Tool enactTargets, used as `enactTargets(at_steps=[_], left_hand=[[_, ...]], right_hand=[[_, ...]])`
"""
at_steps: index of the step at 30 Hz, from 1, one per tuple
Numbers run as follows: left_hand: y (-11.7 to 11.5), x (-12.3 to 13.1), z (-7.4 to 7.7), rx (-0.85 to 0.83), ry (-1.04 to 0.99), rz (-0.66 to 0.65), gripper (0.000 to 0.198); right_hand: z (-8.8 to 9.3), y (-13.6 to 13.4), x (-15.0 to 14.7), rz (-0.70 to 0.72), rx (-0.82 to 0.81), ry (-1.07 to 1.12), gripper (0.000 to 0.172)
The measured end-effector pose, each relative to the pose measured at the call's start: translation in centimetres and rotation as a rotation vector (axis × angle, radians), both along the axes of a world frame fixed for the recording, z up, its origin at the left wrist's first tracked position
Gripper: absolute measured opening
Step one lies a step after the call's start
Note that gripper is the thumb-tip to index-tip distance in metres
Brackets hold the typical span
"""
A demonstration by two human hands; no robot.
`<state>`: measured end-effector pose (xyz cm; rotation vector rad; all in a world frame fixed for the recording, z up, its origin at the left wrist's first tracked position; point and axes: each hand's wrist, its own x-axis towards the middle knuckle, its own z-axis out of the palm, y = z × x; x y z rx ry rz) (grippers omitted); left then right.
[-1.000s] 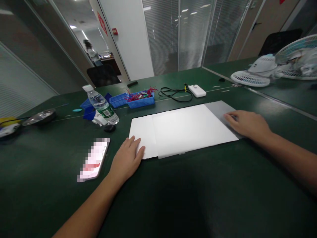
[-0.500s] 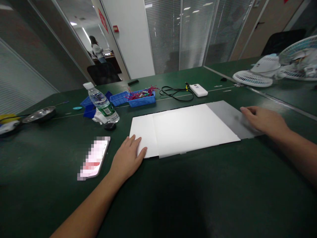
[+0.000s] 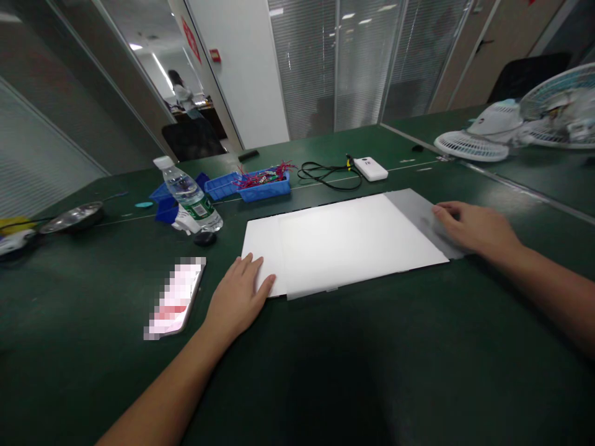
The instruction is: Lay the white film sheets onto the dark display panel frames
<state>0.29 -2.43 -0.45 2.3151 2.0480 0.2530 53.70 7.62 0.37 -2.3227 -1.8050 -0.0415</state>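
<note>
A stack of thin sheets lies on the green table (image 3: 325, 371): a white sheet (image 3: 353, 244) on top, a second white sheet (image 3: 260, 244) showing at its left, a grey sheet (image 3: 413, 207) showing at its right. My left hand (image 3: 237, 297) rests flat and open on the near left corner of the white sheets. My right hand (image 3: 474, 229) lies palm down, fingers stretched, on the right end of the grey sheet.
A phone (image 3: 176, 297) lies left of my left hand. Behind it stand a water bottle (image 3: 188, 198), blue trays (image 3: 251, 186) with red bits, a black cable (image 3: 328, 173) and a white power bank (image 3: 370, 168). Fans (image 3: 506, 127) sit far right. A person (image 3: 181, 93) stands in the corridor.
My right hand slid right along the grey sheet, then came back left. The top white sheet now sits a little further left. My left hand stayed put.
</note>
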Motion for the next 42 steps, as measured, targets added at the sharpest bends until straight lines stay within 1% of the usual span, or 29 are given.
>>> enactTargets(at_steps=[7,11,17,23,25,30,37,42], left_hand=[[0.0,-0.1,-0.2,0.006,-0.054,0.006,0.083],[0.0,0.1,-0.1,-0.01,-0.035,0.021,0.085],[-0.1,0.2,0.1,-0.003,0.001,0.005,0.071],[-0.1,0.1,0.2,-0.019,-0.013,-0.001,0.064],[0.0,0.0,0.0,0.005,-0.018,-0.006,0.062],[0.0,-0.3,-0.6,0.05,-0.022,0.001,0.057],[0.0,-0.4,-0.3,0.024,-0.01,0.017,0.059],[0.1,-0.5,-0.3,-0.01,-0.006,0.015,0.064]], right_hand=[[0.1,-0.6,-1.9,0.13,0.0,-0.028,0.086],[-0.2,-0.7,-2.3,0.226,0.018,-0.052,0.084],[-0.4,-0.7,-2.1,0.339,0.064,0.012,0.076],[-0.7,-0.5,-1.9,0.453,0.091,0.11,0.069],[-0.8,-0.4,-1.9,0.447,0.125,0.097,0.07],[-0.7,-0.4,-1.9,0.328,0.117,0.051,0.073],[-0.3,-0.6,-2.2,0.338,0.111,0.077,0.071],[-0.3,-0.7,-2.3,0.381,0.096,0.132,0.069]])
